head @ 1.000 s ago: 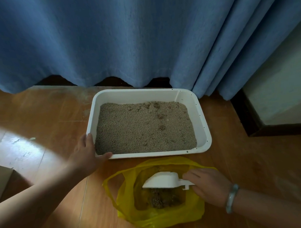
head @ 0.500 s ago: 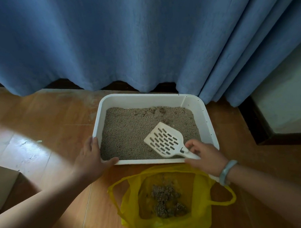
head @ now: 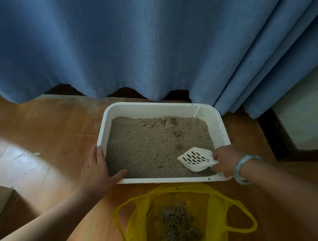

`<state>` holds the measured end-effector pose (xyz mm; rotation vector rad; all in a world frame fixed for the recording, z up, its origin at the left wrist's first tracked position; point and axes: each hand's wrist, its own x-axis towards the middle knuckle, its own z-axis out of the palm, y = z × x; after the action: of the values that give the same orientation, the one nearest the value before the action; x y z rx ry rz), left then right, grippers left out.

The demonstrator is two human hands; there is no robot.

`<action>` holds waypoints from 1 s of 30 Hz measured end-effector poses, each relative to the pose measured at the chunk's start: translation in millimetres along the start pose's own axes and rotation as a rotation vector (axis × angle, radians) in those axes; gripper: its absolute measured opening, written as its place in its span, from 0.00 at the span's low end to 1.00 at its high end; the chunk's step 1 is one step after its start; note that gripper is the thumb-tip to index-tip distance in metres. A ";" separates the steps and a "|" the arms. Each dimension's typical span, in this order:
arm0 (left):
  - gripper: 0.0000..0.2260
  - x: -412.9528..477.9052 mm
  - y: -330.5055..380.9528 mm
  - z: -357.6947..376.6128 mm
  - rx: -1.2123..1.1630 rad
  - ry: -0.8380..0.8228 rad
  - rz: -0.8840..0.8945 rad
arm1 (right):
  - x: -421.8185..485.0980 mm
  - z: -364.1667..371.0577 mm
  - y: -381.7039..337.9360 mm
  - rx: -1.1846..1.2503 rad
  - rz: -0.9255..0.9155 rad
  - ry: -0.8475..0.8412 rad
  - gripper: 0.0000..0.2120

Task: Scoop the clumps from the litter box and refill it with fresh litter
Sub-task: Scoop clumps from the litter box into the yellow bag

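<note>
Scooping was partway done. A pile of dark clumps (head: pixel 178 224) already sat in the open yellow bag (head: pixel 239 225) on the floor, just in front of the litter box (head: pixel 153 106). Box was against the blue curtain (head: pixel 150 43), filled with grey-tan litter (head: pixel 146 148). A few darker dimpled spots (head: pixel 177 133) showed toward the back and right of the bed; likely clumps left to lift, though too small to be sure. No fresh-litter bag or container in view, so refill looked not yet started.

Left hand (head: pixel 97 169) lay flat on the near-left corner of the box, fingers spread along the outer wall, thumb hooked over the rim onto the litter edge. Read as bracing the box.

Right hand (head: pixel 225 160) was over the near-right corner, fingers closed around the short handle of the white slotted scoop (head: pixel 195 158). Scoop blade pointed left into the box, face up, low over or resting on the litter; contact couldn't be told. Blade looked empty. A pale bangle (head: pixel 242 168) was on that wrist.
</note>
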<state>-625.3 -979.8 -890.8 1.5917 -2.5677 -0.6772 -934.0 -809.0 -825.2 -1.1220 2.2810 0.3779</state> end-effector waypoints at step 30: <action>0.51 10.9 -15.0 7.3 0.005 0.032 0.064 | 85.3 36.4 -75.8 0.390 0.023 0.415 0.12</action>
<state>-619.7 -992.5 -905.3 1.5013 -2.5868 -0.6354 -902.5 -891.9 -905.6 -1.0390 2.5693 -0.3143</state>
